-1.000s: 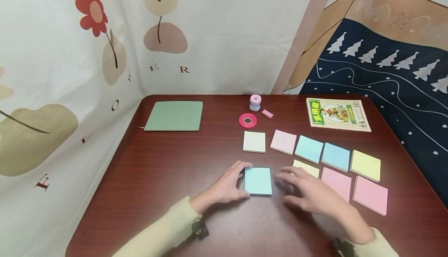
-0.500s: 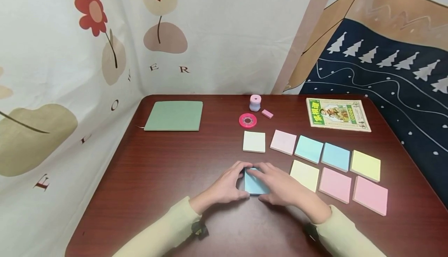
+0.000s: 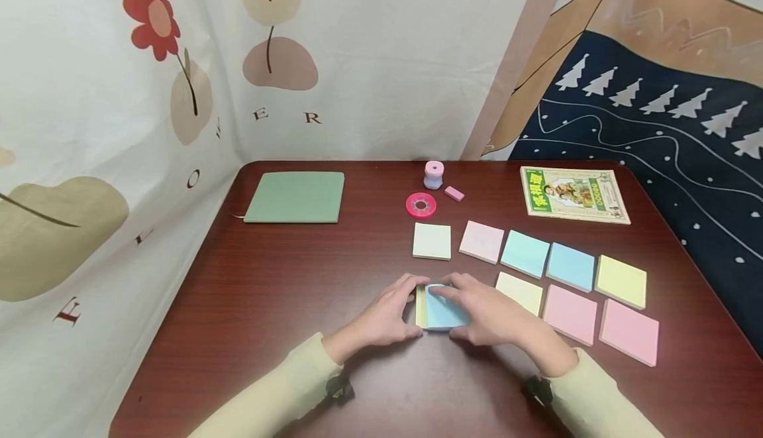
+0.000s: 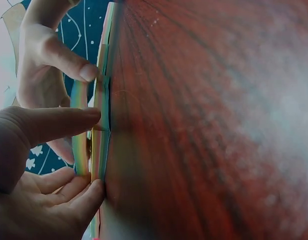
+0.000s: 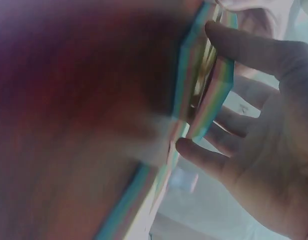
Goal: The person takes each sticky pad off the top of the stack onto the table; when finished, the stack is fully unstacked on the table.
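Note:
In the head view, a stack of sticky notes lies at the front middle of the table. Its top section [image 3: 442, 313] is blue and sits slightly right of the lower section [image 3: 420, 309], whose yellow strip shows at the left. My right hand [image 3: 491, 312] grips the top section by its near and far edges. With thumb and fingers, my left hand [image 3: 387, 315] holds the lower section at its left side. Both wrist views show striped coloured edges and a narrow gap between the raised section [image 4: 81, 150] and the lower section [image 5: 186, 75].
Several sticky note pads, including a white pad [image 3: 432, 242], a yellow pad [image 3: 621, 281] and a pink pad [image 3: 629, 332], lie behind and right. Farther back are a green notebook [image 3: 295, 197], a pink ring [image 3: 420, 205], a spool [image 3: 434, 175], a pink eraser-like block [image 3: 454, 193] and a booklet [image 3: 575, 195].
My right hand came in from the right onto the stack, then drew its blue top section slightly right, uncovering the yellow strip. My left hand has stayed at the stack's left side.

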`<state>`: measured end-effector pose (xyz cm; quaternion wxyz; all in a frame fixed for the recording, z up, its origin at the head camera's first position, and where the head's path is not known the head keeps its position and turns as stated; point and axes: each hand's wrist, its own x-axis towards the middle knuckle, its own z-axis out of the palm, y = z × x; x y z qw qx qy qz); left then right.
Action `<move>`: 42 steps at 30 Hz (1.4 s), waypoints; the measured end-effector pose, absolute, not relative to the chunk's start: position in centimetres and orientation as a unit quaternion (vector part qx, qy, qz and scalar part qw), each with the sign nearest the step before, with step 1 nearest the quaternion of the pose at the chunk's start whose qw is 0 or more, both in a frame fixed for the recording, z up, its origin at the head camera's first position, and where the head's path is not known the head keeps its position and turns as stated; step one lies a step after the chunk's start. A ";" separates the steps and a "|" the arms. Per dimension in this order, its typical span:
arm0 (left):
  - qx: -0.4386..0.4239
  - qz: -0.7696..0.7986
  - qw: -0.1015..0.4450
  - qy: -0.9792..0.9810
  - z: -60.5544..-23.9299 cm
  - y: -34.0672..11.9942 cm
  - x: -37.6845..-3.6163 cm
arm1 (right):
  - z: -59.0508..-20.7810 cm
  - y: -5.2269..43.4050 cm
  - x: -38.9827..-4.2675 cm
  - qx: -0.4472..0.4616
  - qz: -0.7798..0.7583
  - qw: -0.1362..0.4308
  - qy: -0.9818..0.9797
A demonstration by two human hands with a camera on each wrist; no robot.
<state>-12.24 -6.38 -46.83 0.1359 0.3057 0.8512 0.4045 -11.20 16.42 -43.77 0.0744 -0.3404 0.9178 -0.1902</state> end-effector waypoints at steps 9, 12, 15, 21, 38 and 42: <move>0.307 0.394 0.120 0.858 -46.8 -6.3 -12.2 | -42.4 19.3 -12.3 -0.271 -0.210 0.063 0.937; 0.312 0.387 0.112 0.861 -46.9 -6.2 -12.1 | -42.6 19.8 -12.9 -0.251 -0.192 0.046 0.948; 0.314 0.384 0.108 0.862 -47.0 -6.2 -12.1 | -42.9 19.8 -13.4 -0.237 -0.184 0.041 0.953; 0.315 0.376 0.105 0.865 -46.8 -6.2 -12.1 | -42.0 18.3 -14.8 -0.234 -0.195 0.037 0.952; 0.355 0.334 0.065 0.871 -47.0 -6.4 -12.2 | -43.3 7.4 -23.6 -0.340 -0.163 0.081 0.923; 0.358 0.336 0.064 0.869 -47.0 -6.6 -12.2 | -43.9 6.4 -24.2 -0.343 -0.138 0.119 0.922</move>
